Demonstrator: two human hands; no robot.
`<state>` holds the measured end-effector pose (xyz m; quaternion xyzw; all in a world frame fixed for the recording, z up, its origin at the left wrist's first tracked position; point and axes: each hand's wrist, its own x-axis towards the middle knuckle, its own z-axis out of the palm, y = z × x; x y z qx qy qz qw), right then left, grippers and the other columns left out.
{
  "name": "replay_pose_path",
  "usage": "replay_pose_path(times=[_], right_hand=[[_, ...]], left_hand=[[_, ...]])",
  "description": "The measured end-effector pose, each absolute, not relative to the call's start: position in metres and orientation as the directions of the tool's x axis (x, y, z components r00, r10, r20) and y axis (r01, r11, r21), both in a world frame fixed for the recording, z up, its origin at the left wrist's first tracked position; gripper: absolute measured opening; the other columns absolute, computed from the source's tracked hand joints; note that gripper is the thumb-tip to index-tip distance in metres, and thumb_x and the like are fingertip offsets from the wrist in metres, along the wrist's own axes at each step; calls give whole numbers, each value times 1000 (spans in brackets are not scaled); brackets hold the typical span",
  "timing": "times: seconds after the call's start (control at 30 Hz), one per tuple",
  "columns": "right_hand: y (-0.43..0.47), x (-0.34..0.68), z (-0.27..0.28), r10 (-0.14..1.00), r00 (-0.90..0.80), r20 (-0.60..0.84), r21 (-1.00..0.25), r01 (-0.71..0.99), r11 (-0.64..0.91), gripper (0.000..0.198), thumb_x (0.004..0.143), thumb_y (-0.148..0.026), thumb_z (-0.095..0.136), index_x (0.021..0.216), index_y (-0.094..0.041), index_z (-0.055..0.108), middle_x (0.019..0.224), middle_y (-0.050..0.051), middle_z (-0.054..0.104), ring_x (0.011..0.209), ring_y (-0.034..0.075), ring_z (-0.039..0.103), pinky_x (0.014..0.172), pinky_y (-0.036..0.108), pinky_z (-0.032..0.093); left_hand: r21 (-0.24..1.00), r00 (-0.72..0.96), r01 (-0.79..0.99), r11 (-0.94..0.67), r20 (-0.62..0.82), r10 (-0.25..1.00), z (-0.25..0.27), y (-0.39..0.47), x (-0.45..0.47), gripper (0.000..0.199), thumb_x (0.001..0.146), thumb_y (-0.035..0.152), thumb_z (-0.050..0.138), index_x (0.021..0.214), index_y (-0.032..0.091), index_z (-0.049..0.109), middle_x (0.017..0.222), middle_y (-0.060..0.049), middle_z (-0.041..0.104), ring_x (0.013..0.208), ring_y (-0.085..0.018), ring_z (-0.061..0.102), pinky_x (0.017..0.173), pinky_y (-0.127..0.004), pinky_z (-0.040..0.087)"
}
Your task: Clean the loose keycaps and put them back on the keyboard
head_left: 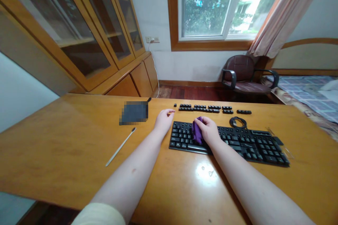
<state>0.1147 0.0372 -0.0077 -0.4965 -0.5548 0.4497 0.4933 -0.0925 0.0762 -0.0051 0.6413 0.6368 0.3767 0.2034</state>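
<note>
A purple cloth (196,130) is bunched in my right hand (210,132), its fingers closed around it. The cloth rests on the left-middle keys of a black keyboard (239,144), partly hidden by my right hand and forearm. Just off the keyboard's upper left corner is my left hand (163,120). Its fingers are loosely bent with a small gap at the thumb, and nothing shows in them. Beyond the keyboard, loose black keycaps (200,108) stand in short rows. One single keycap (175,105) sits apart, near my left fingertips.
On the wooden desk (66,140), a thin white stick brush (120,147) and a dark blurred-out object (134,112) lie to the left. A coiled cable (238,122) lies behind the keyboard. Thin wire pieces (289,152) are at its right end. An armchair (244,74) stands past the desk.
</note>
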Motion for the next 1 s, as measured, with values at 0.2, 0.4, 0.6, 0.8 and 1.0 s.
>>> replay_pose_path(times=[0.2, 0.4, 0.6, 0.8, 1.0], right_hand=[[40, 113, -10, 995, 10, 94, -993, 77, 93, 34, 71, -50, 61, 69, -16, 58, 60, 1, 56, 55, 13, 50, 52, 24, 42], [39, 113, -12, 992, 0, 127, -985, 116, 127, 34, 72, -50, 60, 70, -16, 60, 62, 0, 58, 58, 15, 52, 56, 25, 42], [39, 113, -13, 993, -6, 122, -985, 122, 122, 37, 71, -54, 58, 71, -16, 61, 62, 1, 60, 57, 15, 54, 56, 26, 43], [39, 113, -11, 992, -2, 127, -980, 152, 126, 36, 72, -52, 58, 70, -16, 60, 62, 1, 59, 59, 16, 54, 58, 26, 43], [41, 112, -13, 984, -34, 177, -971, 156, 180, 31, 75, -47, 56, 80, -17, 60, 72, 3, 64, 66, 17, 58, 63, 27, 45]], left_hand=[[620, 83, 751, -227, 253, 964, -10, 123, -81, 23, 79, 19, 51, 95, 18, 68, 102, -8, 65, 99, -20, 57, 92, -32, 42], [618, 97, 750, -234, 247, 964, -23, 131, -76, 25, 79, 23, 54, 101, 19, 65, 111, -8, 63, 107, -21, 54, 96, -34, 39], [654, 42, 737, -171, 209, 977, -27, 132, -72, 18, 75, 26, 59, 89, 20, 68, 99, -7, 66, 95, -22, 59, 88, -34, 43], [756, -32, 642, -127, 193, 981, -25, 122, -80, 13, 70, 26, 62, 79, 17, 67, 82, -6, 68, 77, -18, 61, 79, -32, 48], [934, -139, 333, -127, 182, 973, -12, 76, -78, 23, 76, 29, 55, 93, 13, 60, 88, -8, 67, 80, -15, 63, 77, -29, 50]])
